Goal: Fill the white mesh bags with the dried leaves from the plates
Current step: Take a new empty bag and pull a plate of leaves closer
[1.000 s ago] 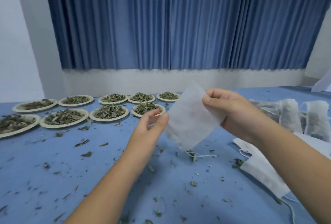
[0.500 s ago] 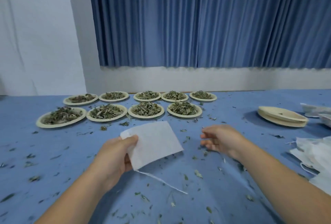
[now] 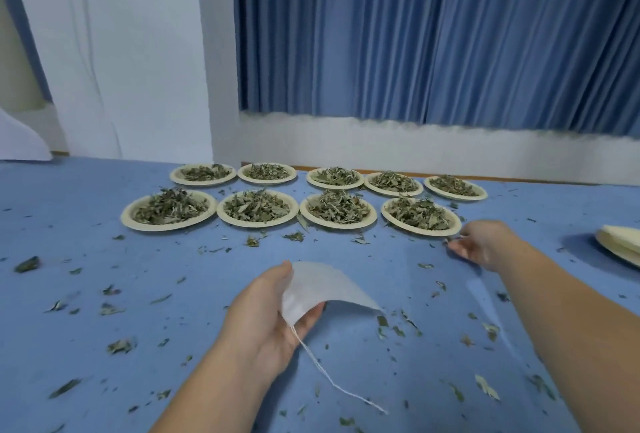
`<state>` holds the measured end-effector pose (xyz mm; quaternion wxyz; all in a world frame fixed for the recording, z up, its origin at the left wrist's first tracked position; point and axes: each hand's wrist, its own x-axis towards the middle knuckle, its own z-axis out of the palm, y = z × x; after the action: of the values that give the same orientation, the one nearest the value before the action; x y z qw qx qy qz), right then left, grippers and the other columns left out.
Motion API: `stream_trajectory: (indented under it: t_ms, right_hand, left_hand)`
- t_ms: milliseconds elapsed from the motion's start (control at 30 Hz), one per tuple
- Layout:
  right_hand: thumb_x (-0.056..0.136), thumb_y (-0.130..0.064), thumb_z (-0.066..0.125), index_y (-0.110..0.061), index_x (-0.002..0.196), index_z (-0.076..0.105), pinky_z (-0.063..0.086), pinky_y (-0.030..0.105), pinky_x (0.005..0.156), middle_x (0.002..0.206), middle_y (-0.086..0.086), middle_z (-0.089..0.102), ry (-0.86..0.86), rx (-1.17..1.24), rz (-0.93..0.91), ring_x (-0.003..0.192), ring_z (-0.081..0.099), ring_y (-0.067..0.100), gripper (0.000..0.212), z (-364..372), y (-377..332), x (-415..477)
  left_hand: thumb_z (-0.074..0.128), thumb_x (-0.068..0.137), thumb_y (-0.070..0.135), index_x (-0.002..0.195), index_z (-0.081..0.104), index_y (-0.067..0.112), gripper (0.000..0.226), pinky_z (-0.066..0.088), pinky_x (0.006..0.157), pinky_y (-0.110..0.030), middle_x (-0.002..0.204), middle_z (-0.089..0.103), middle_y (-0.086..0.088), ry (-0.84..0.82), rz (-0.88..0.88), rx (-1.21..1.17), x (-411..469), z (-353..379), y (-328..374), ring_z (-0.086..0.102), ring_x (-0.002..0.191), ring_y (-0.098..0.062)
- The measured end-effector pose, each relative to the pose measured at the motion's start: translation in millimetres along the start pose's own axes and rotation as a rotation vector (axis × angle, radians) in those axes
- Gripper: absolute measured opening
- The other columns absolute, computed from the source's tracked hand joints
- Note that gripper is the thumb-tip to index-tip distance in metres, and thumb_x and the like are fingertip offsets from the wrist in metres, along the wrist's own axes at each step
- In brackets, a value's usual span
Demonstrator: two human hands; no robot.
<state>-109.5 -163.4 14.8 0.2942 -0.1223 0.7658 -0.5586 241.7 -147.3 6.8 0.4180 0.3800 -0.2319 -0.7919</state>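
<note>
left hand (image 3: pixel 273 325) grips the empty mesh bag (image 3: pixel 329 289) for filling; right hand (image 3: pixel 485 245), loose and empty, hovers beside a leaf plate (image 3: pixel 415 231).

Lighting: even, soft, bluish cast; faint shadows. Right hand (image 3: pixel 485 246) motion-blurred. Wide-angle bowing toward the edges.

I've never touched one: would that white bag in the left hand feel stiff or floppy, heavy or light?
Probably floppy: the white bag bows into an arch where the left hand grips it. Likely light, as it looks thin and empty. Its string might snag.
</note>
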Motion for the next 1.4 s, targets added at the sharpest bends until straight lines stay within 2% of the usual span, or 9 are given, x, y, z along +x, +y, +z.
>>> stream_trajectory:
  t_ms: [167,300,500,600,767,900,1067,1167,1400]
  right_hand:
    - [0.096,0.001,0.049,-0.001,0.115,0.049,0.046,0.026,0.028,0.089,0.017,0.054,0.048,0.002,0.057,0.079,0.062,0.026,0.019,12.2,-5.7,22.8]
    - [0.094,0.006,0.048,0.002,0.123,0.048,0.054,0.025,0.044,0.108,0.017,0.054,0.064,0.078,0.059,0.099,0.064,0.028,0.029,19.8,-4.4,29.4]
    - [0.099,0.002,0.043,0.002,0.131,0.048,0.048,0.016,0.037,0.079,0.010,0.049,-0.028,0.235,0.111,0.065,0.051,0.014,0.033,15.1,-4.9,21.9]
    - [0.100,0.002,0.039,0.002,0.131,0.049,0.044,0.016,0.032,0.078,0.010,0.049,-0.036,0.305,0.104,0.064,0.049,0.011,0.033,8.6,-1.8,13.7]
    - [0.099,0.005,0.038,0.001,0.133,0.045,0.046,0.015,0.035,0.085,0.010,0.050,-0.063,0.420,0.080,0.066,0.049,0.011,0.035,-11.2,8.8,-3.8]
    - [0.098,0.007,0.038,0.002,0.114,0.047,0.046,0.015,0.036,0.084,0.012,0.050,-0.179,0.439,0.062,0.066,0.049,0.013,0.019,-29.2,16.9,-30.9]
    - [0.096,0.009,0.039,0.012,0.100,0.054,0.048,0.016,0.038,0.078,0.016,0.055,-0.415,0.380,0.114,0.044,0.059,0.012,0.016,-52.4,38.1,-77.5]
    - [0.094,0.011,0.039,0.013,0.088,0.057,0.047,0.016,0.037,0.059,0.016,0.060,-0.520,0.337,0.133,0.040,0.058,0.012,0.019,-59.5,49.7,-110.1]
    - [0.081,0.015,0.050,0.013,0.074,0.065,0.050,0.018,0.039,0.061,0.018,0.061,-0.716,0.170,0.146,0.043,0.061,0.016,0.017,-62.1,72.3,-163.2]
  left_hand:
    - [0.052,0.098,0.009,0.108,0.062,-0.005,0.020,0.058,0.046,-0.039,0.093,0.073,-0.022,-0.043,-0.044,-0.006,7.5,-1.3,1.1,0.073,0.076,-0.033]
    - [0.046,0.102,0.019,0.107,0.059,-0.002,0.026,0.057,0.043,-0.040,0.085,0.074,-0.020,-0.032,-0.034,-0.019,11.9,-3.9,4.1,0.073,0.066,-0.032]
    - [0.057,0.095,0.036,0.113,0.062,0.002,0.039,0.055,0.041,-0.036,0.096,0.074,-0.020,-0.068,-0.125,-0.003,12.4,-8.0,10.8,0.073,0.075,-0.034]
    - [0.065,0.089,0.023,0.117,0.061,0.000,0.036,0.055,0.041,-0.034,0.104,0.071,-0.024,-0.118,-0.173,0.052,9.7,-7.5,12.2,0.071,0.083,-0.040]
    - [0.062,0.084,-0.001,0.107,0.060,-0.004,0.024,0.054,0.039,-0.028,0.095,0.070,-0.025,-0.123,-0.158,0.087,6.3,-5.9,15.6,0.067,0.066,-0.034]
    - [0.057,0.086,-0.005,0.099,0.058,-0.005,0.012,0.050,0.037,-0.020,0.084,0.069,-0.022,-0.102,-0.105,0.111,3.0,-5.4,18.1,0.063,0.060,-0.027]
    - [0.061,0.093,0.011,0.100,0.059,0.003,0.011,0.040,0.030,-0.015,0.079,0.067,-0.012,0.026,0.089,0.284,-4.4,-9.0,24.4,0.062,0.043,-0.017]
    - [0.057,0.097,0.023,0.099,0.052,0.009,0.015,0.021,0.027,-0.014,0.079,0.044,-0.003,0.065,0.188,0.367,-6.4,-12.9,28.5,0.041,0.032,-0.009]
    - [0.053,0.098,0.036,0.101,0.053,0.013,0.024,0.018,0.034,-0.017,0.073,0.034,-0.002,0.123,0.322,0.594,-10.1,-21.0,36.5,0.027,0.041,-0.011]
